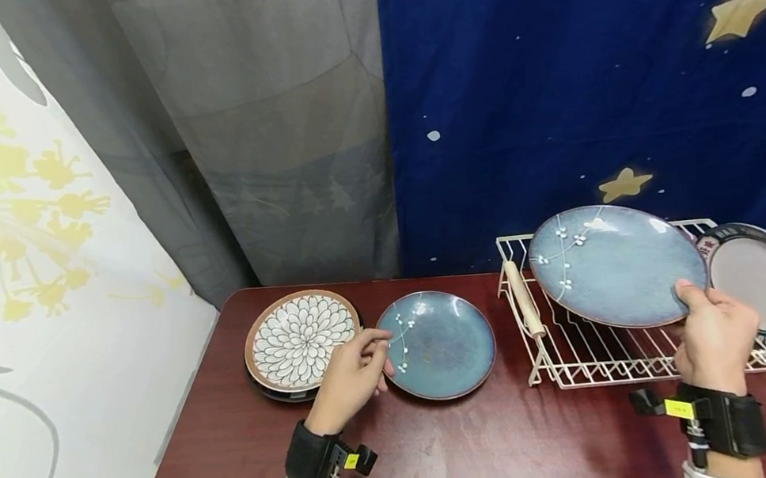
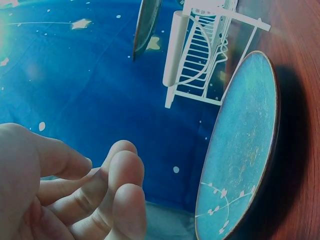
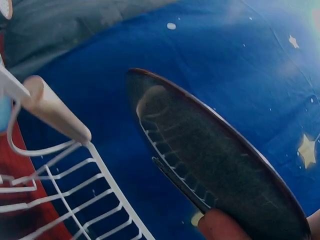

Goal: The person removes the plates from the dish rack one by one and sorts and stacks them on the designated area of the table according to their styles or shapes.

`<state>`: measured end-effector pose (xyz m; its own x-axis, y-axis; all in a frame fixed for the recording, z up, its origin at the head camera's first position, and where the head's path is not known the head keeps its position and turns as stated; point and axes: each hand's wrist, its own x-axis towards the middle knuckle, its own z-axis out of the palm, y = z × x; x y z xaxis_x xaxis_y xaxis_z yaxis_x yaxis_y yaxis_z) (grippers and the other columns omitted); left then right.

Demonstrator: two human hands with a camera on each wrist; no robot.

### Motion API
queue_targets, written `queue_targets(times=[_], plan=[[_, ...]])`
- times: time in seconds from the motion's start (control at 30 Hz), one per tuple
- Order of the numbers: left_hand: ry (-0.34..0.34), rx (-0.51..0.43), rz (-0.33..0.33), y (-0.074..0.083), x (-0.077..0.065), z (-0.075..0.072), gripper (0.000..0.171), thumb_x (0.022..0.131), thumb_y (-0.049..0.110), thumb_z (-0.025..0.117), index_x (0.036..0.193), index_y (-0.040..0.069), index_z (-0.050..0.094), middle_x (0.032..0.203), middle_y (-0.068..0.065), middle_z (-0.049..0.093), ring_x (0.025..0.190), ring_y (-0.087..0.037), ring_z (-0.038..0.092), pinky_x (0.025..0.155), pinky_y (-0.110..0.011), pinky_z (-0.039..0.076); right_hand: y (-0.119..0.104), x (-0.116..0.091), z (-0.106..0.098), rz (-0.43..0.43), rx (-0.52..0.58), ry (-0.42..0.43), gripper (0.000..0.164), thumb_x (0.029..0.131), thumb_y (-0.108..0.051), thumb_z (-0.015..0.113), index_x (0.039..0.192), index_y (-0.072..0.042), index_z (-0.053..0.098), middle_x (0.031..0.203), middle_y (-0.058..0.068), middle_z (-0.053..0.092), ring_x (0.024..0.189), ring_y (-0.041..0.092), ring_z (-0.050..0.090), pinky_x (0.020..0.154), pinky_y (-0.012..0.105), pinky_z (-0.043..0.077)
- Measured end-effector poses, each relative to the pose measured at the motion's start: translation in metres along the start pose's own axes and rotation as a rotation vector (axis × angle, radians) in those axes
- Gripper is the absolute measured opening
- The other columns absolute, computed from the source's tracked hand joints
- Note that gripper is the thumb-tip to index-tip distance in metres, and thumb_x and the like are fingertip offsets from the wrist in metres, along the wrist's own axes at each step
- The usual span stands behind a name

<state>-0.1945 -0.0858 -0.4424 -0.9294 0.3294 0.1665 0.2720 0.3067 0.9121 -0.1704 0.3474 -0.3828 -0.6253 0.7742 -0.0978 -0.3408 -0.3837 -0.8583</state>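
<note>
My right hand (image 1: 714, 334) pinches the near right edge of a blue plate (image 1: 616, 266) with a white blossom sprig, thumb on top. The plate hangs tilted over a white wire dish rack (image 1: 607, 371); its dark underside (image 3: 210, 155) shows in the right wrist view. My left hand (image 1: 356, 374) hovers with loosely bent fingers (image 2: 127, 210) and nothing between them. It is near the left rim of a second blue plate (image 1: 442, 347), which lies on the table.
A plate with a petal pattern (image 1: 305, 340) sits on a dark plate at the table's left. A grey plate with a dark patterned rim (image 1: 762, 284) leans at the rack's right end. The rack has a wooden handle (image 1: 523, 297). Curtains (image 1: 551, 91) hang behind the table (image 1: 453, 461).
</note>
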Motion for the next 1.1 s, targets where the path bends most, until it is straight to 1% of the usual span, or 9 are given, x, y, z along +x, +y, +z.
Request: queue_targets(times=[0.1, 0.17, 0.27, 0.37, 0.5, 0.8, 0.97, 1.0, 1.1], plan=[[0.0, -0.003, 0.004, 0.0, 0.0, 0.001, 0.026, 0.095, 0.034, 0.047, 0.115, 0.02, 0.057, 0.07, -0.001, 0.063, 0.051, -0.031, 0.059, 0.045, -0.029, 0.049, 0.004, -0.007, 0.005, 0.0, -0.024, -0.031, 0.008, 0.075, 0.003, 0.071, 0.076, 0.01, 0.067, 0.073, 0.01, 0.064, 0.052, 0.018, 0.062, 0.037, 0.027, 0.048], [-0.002, -0.007, 0.003, 0.0, 0.0, 0.001, 0.025, 0.096, 0.032, 0.047, 0.115, 0.02, 0.057, 0.07, -0.001, 0.063, 0.051, -0.031, 0.059, 0.046, -0.029, 0.05, 0.006, -0.012, 0.008, 0.009, -0.009, -0.064, 0.009, 0.076, 0.003, 0.07, 0.08, 0.01, 0.067, 0.078, 0.012, 0.065, 0.057, 0.019, 0.063, 0.042, 0.028, 0.051], [-0.005, -0.015, -0.004, 0.0, 0.0, 0.002, 0.026, 0.096, 0.033, 0.047, 0.116, 0.02, 0.056, 0.071, -0.003, 0.063, 0.052, -0.031, 0.059, 0.046, -0.029, 0.05, 0.011, -0.018, 0.011, 0.02, -0.035, -0.096, 0.012, 0.078, 0.0, 0.07, 0.086, 0.008, 0.068, 0.078, 0.013, 0.067, 0.055, 0.02, 0.064, 0.041, 0.03, 0.051], [-0.004, -0.021, -0.007, 0.001, 0.0, 0.002, 0.024, 0.096, 0.031, 0.047, 0.115, 0.02, 0.056, 0.071, -0.004, 0.064, 0.052, -0.032, 0.059, 0.046, -0.029, 0.05, 0.017, -0.024, 0.014, 0.033, -0.026, -0.122, 0.018, 0.078, -0.002, 0.07, 0.093, 0.008, 0.067, 0.085, 0.013, 0.067, 0.063, 0.021, 0.066, 0.048, 0.031, 0.053], [-0.002, -0.018, -0.003, 0.001, 0.0, 0.003, 0.024, 0.096, 0.032, 0.047, 0.115, 0.02, 0.057, 0.07, -0.002, 0.063, 0.052, -0.031, 0.059, 0.046, -0.03, 0.05, 0.024, -0.032, 0.02, 0.049, -0.043, -0.14, 0.022, 0.079, -0.004, 0.07, 0.096, 0.008, 0.065, 0.086, 0.013, 0.067, 0.066, 0.021, 0.066, 0.051, 0.03, 0.054], [0.002, -0.002, -0.006, 0.001, 0.001, 0.005, 0.03, 0.094, 0.04, 0.046, 0.115, 0.022, 0.057, 0.072, -0.004, 0.064, 0.052, -0.031, 0.059, 0.046, -0.029, 0.05, 0.036, -0.048, 0.032, 0.042, -0.132, -0.206, 0.025, 0.082, -0.01, 0.069, 0.096, 0.009, 0.063, 0.079, 0.014, 0.066, 0.065, 0.02, 0.066, 0.053, 0.027, 0.054], [0.004, -0.015, 0.005, 0.002, 0.002, 0.007, 0.029, 0.095, 0.039, 0.046, 0.115, 0.022, 0.057, 0.071, -0.005, 0.064, 0.051, -0.031, 0.059, 0.046, -0.03, 0.049, 0.04, -0.055, 0.035, 0.036, -0.176, -0.244, 0.032, 0.083, -0.012, 0.068, 0.102, 0.012, 0.059, 0.083, 0.014, 0.065, 0.068, 0.018, 0.065, 0.055, 0.025, 0.054], [0.005, -0.018, 0.007, 0.002, 0.002, 0.007, 0.028, 0.095, 0.039, 0.046, 0.115, 0.022, 0.057, 0.071, -0.005, 0.064, 0.051, -0.03, 0.059, 0.045, -0.03, 0.049, 0.041, -0.056, 0.036, 0.04, -0.181, -0.252, 0.032, 0.083, -0.013, 0.068, 0.103, 0.011, 0.059, 0.083, 0.013, 0.065, 0.067, 0.018, 0.065, 0.055, 0.025, 0.054], [0.013, -0.024, 0.01, 0.002, 0.003, 0.008, 0.029, 0.095, 0.039, 0.045, 0.115, 0.022, 0.056, 0.07, -0.003, 0.064, 0.049, -0.024, 0.058, 0.045, -0.03, 0.049, 0.041, -0.06, 0.037, 0.047, -0.211, -0.261, 0.032, 0.083, -0.015, 0.068, 0.101, 0.01, 0.061, 0.075, 0.012, 0.065, 0.049, 0.012, 0.058, 0.043, 0.021, 0.049]])
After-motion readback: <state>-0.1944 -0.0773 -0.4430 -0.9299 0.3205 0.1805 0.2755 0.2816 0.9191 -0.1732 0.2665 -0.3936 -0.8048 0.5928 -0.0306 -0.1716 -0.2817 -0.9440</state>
